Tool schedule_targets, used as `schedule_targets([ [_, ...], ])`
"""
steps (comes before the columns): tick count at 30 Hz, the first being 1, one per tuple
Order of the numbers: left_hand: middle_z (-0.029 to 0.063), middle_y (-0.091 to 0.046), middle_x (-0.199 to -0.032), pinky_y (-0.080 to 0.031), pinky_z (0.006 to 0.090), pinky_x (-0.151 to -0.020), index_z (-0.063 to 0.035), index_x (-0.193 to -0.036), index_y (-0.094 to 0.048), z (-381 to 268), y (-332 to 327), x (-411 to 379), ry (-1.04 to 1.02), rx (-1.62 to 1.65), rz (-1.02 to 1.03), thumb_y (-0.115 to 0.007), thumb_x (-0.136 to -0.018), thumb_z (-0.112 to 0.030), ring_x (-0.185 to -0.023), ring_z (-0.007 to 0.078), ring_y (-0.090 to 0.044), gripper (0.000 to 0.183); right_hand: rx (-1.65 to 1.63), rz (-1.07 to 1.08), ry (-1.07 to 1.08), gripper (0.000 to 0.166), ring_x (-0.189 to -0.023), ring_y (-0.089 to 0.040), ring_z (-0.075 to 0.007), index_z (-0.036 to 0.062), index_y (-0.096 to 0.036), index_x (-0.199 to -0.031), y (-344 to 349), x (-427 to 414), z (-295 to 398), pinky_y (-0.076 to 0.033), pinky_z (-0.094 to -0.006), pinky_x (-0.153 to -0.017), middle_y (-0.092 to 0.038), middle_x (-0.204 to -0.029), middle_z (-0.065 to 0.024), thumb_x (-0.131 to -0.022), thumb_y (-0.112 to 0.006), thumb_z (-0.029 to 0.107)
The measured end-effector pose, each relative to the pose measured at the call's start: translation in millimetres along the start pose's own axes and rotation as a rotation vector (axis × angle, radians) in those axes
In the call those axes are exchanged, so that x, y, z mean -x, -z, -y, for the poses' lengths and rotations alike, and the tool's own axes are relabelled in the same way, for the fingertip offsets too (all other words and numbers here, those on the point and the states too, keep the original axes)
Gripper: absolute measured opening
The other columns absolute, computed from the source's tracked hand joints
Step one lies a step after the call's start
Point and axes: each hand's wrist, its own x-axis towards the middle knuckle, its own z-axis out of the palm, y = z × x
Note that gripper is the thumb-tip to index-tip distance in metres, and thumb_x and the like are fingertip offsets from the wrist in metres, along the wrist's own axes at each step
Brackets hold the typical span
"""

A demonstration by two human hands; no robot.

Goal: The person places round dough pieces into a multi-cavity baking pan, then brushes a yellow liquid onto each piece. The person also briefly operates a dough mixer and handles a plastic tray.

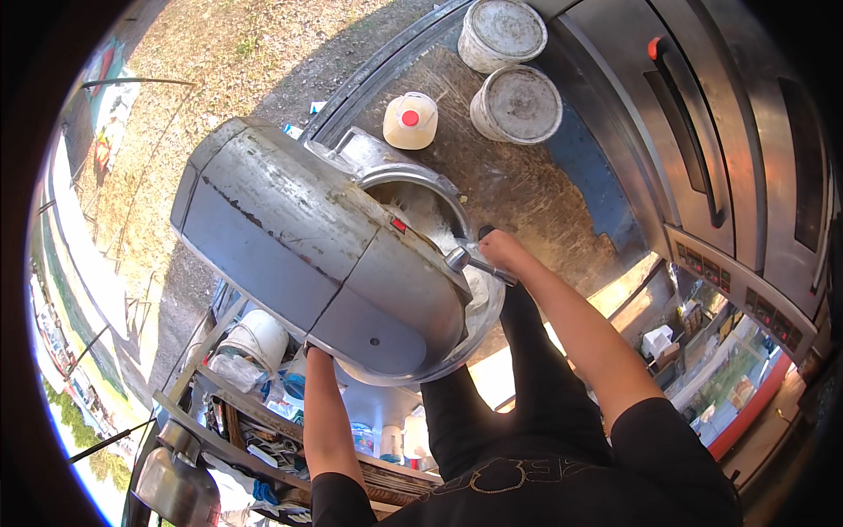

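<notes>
A large grey planetary mixer (290,217) with worn, chipped paint stands before me. Under its head sits a metal mixing bowl (461,212) with white flour-like stuff (421,214) in it. A clear guard (495,323) curves round the near side of the bowl. My right hand (498,250) is closed around a black-ended grip beside the bowl's rim. Close to that hand, a metal lever (487,267) juts from the mixer's side. My left forearm reaches under the far side of the mixer head, which hides the left hand; only a dark wristband (307,347) shows there.
A plastic jug with a red cap (410,118) and two lidded white buckets (517,105) stand on the worn floor (527,191). A steel deck oven (698,132) rises at right. At lower left are a shelf rack (263,421), a white bucket (260,339) and a metal container (176,491).
</notes>
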Motion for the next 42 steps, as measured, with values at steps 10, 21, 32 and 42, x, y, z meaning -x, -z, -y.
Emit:
schedule_targets([
  [10, 0.0116, -0.071, -0.116, -0.053, 0.0356, -0.087, 0.0011, -0.124, -0.066, -3, 12, 7, 0.01, -0.114, 0.003, -0.057, -0.098, -0.024, -0.104, 0.025, -0.068, 0.037, 0.176, 0.044, 0.19, 0.027, -0.086, -0.073, -0.038, 0.0009, -0.077, -0.095, -2, 3, 6, -0.059, -0.0431, -0.075, -0.073, -0.094, -0.0226, -0.089, -0.058, 0.019],
  [21, 0.0111, -0.071, -0.115, -0.053, 0.0348, -0.087, 0.002, -0.124, -0.066, 2, 22, 16, 0.026, -0.169, 0.006, -0.058, -0.098, -0.023, -0.102, 0.0242, -0.068, 0.037, 0.14, 0.185, 0.144, 0.026, -0.089, -0.072, -0.0385, 0.0001, -0.076, -0.096, -15, -7, -3, -0.056, -0.0445, -0.078, -0.072, -0.094, -0.0237, -0.089, -0.064, 0.023],
  [32, 0.0105, -0.072, -0.113, -0.053, 0.0339, -0.086, 0.0028, -0.124, -0.066, -3, 27, 22, 0.027, -0.207, 0.023, -0.058, -0.097, -0.023, -0.1, 0.0235, -0.068, 0.037, 0.139, 0.076, 0.199, 0.03, -0.089, -0.07, -0.0416, -0.0013, -0.075, -0.091, -16, -15, 4, -0.055, -0.0474, -0.081, -0.07, -0.097, -0.025, -0.088, -0.063, 0.026],
  [42, 0.0101, -0.072, -0.112, -0.054, 0.0332, -0.086, 0.0036, -0.123, -0.066, 2, 28, 21, 0.031, -0.24, 0.041, -0.059, -0.097, -0.022, -0.098, 0.0228, -0.069, 0.038, 0.061, 0.206, 0.093, 0.031, -0.089, -0.071, -0.0385, 0.0034, -0.076, -0.093, -21, -17, -5, -0.055, -0.0462, -0.078, -0.072, -0.093, -0.023, -0.089, -0.062, 0.031],
])
